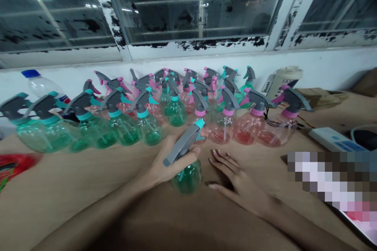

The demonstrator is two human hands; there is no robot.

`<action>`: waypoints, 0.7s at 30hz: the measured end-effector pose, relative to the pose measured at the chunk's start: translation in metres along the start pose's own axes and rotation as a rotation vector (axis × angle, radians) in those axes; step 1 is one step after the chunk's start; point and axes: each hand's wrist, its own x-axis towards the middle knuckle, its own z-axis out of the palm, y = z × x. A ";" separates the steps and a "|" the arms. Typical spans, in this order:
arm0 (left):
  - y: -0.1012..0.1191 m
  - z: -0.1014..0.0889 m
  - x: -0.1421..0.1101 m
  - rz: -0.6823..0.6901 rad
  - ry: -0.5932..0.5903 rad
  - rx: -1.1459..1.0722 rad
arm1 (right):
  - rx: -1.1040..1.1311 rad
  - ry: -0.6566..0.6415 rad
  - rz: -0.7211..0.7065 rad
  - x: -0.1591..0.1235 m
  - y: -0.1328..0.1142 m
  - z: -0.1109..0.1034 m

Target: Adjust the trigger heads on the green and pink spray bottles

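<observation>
My left hand (173,160) is wrapped round the neck of a green spray bottle (187,178) with a grey head and a teal nozzle. That bottle stands near the middle of the wooden table, in front of the others. To its right, my right hand (235,178) rests on the tabletop with fingers spread, holding nothing. Behind both hands runs a row of spray bottles: several green ones (151,129) with teal collars on the left and several pink ones (246,131) with pink collars on the right. More spray bottles crowd behind them.
A clear plastic bottle with a blue cap (43,86) stands at the back left. A red packet (17,164) lies at the left edge. On the right are a beige tub (284,78), brown cardboard (321,98) and a white device (332,139). A window wall closes off the back.
</observation>
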 end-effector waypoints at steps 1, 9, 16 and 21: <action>0.000 0.000 0.000 0.011 0.007 0.003 | 0.005 0.005 0.003 0.000 0.000 0.000; 0.001 -0.002 0.002 0.059 0.025 0.112 | 0.024 0.043 -0.020 -0.002 0.003 0.005; -0.003 -0.003 0.002 0.107 0.016 0.131 | 0.023 0.056 -0.026 -0.002 0.003 0.005; 0.000 -0.002 0.000 0.075 0.016 0.125 | 0.003 0.034 -0.021 -0.002 0.003 0.003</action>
